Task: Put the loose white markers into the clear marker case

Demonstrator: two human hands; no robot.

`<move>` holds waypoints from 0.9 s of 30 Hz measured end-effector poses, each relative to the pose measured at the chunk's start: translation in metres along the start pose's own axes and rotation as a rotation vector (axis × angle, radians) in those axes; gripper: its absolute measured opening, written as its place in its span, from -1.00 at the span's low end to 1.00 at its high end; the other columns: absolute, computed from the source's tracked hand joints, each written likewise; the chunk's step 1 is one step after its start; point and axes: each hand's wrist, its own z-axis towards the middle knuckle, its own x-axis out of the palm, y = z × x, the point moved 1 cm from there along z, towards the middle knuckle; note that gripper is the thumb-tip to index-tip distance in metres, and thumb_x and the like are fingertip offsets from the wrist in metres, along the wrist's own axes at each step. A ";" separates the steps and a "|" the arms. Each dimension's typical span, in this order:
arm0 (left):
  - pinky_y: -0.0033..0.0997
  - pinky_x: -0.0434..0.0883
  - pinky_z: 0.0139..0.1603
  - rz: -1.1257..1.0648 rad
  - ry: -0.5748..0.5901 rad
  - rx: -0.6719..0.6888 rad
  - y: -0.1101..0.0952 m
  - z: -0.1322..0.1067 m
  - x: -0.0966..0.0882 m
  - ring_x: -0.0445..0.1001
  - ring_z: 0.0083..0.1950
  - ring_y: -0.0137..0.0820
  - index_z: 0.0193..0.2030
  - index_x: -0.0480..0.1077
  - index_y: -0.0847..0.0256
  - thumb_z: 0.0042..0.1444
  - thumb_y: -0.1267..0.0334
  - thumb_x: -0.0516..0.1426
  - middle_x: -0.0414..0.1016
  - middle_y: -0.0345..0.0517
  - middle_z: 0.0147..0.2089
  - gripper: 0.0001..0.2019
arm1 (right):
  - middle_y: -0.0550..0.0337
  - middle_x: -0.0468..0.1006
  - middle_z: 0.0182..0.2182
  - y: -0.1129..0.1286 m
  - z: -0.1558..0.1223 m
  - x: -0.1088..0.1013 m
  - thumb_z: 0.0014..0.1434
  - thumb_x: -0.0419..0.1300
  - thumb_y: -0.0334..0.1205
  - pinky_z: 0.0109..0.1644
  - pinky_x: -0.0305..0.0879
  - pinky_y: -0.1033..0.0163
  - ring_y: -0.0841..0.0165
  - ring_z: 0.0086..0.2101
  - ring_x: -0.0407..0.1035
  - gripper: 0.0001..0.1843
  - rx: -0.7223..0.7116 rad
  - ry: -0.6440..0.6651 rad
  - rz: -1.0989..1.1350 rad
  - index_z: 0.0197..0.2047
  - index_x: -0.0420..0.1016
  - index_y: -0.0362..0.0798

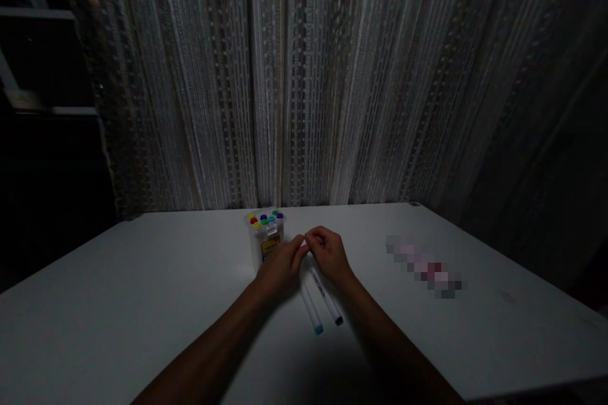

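My left hand (280,269) and my right hand (327,253) meet over a white table (142,291), fingertips pinched together at a small pale thing between them that I cannot make out. Two white markers lie side by side just below the hands: one with a light blue cap (312,311) and one with a black cap (327,296). A clear plastic tub (266,237) of markers with coloured caps stands upright just behind my left hand.
A pale pleated curtain (304,76) hangs behind the table. A blurred-out patch (425,266) lies on the table to the right. Dark shelving (38,63) is at the far left. The table's right edge runs diagonally at the right.
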 end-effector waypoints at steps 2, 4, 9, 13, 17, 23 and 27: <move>-0.46 0.26 -0.28 0.012 -0.023 0.007 -0.001 -0.002 -0.001 0.44 -0.26 -0.35 -0.19 0.29 0.20 0.23 0.15 -0.19 0.47 -0.09 -0.34 -0.70 | 0.33 0.26 -0.65 0.001 0.000 0.000 -0.04 0.12 -0.13 -0.53 0.07 0.38 0.51 -0.60 0.14 -0.79 0.026 0.023 0.040 -0.54 0.31 -0.09; -0.44 0.28 -0.27 0.011 -0.047 0.022 -0.002 -0.005 -0.001 0.44 -0.26 -0.35 -0.15 0.28 0.22 0.22 0.16 -0.17 0.47 -0.07 -0.31 -0.71 | 0.37 0.21 -0.69 0.000 0.000 -0.001 -0.05 0.13 -0.10 -0.58 0.00 0.39 0.53 -0.64 0.08 -0.78 0.079 0.053 0.115 -0.53 0.31 -0.09; -0.39 0.31 -0.22 -0.001 -0.081 0.027 -0.004 -0.009 -0.002 0.44 -0.25 -0.33 -0.02 0.25 0.25 0.19 0.20 -0.10 0.48 -0.01 -0.24 -0.71 | 0.42 0.10 -0.74 -0.008 0.006 -0.008 -0.08 0.13 -0.03 -0.65 -0.16 0.41 0.58 -0.70 -0.05 -0.73 0.185 0.026 0.320 -0.50 0.30 -0.09; -0.36 0.33 -0.15 -0.006 -0.090 -0.005 -0.001 -0.010 -0.002 0.44 -0.19 -0.32 -0.04 0.29 0.24 0.18 0.23 -0.09 0.48 0.00 -0.19 -0.71 | 0.40 0.13 -0.73 -0.009 0.008 -0.012 -0.10 0.14 -0.04 -0.66 -0.19 0.42 0.58 -0.69 -0.05 -0.73 0.186 -0.013 0.339 -0.48 0.31 -0.10; -0.38 0.33 -0.14 -0.020 -0.084 0.009 0.001 -0.009 0.000 0.44 -0.15 -0.32 -0.07 0.32 0.24 0.17 0.25 -0.07 0.49 -0.01 -0.17 -0.73 | 0.41 0.12 -0.73 -0.010 0.008 -0.014 -0.09 0.14 -0.05 -0.65 -0.18 0.42 0.59 -0.69 -0.05 -0.74 0.188 -0.027 0.334 -0.48 0.31 -0.10; -0.41 0.32 -0.23 -0.035 -0.072 0.057 0.003 -0.008 0.001 0.45 -0.25 -0.34 -0.13 0.37 0.25 0.17 0.24 -0.06 0.50 -0.04 -0.26 -0.75 | 0.39 0.13 -0.73 -0.014 0.007 -0.009 -0.08 0.15 -0.07 -0.62 -0.12 0.39 0.55 -0.67 -0.01 -0.76 0.122 0.063 0.173 -0.51 0.34 -0.09; -0.41 0.31 -0.20 -0.015 -0.099 0.019 0.004 -0.008 0.001 0.45 -0.20 -0.32 -0.08 0.33 0.23 0.17 0.21 -0.06 0.49 -0.03 -0.23 -0.74 | 0.35 0.19 -0.68 -0.011 0.005 -0.006 -0.05 0.14 -0.11 -0.55 -0.01 0.38 0.51 -0.60 0.10 -0.79 0.077 0.134 0.077 -0.52 0.36 -0.10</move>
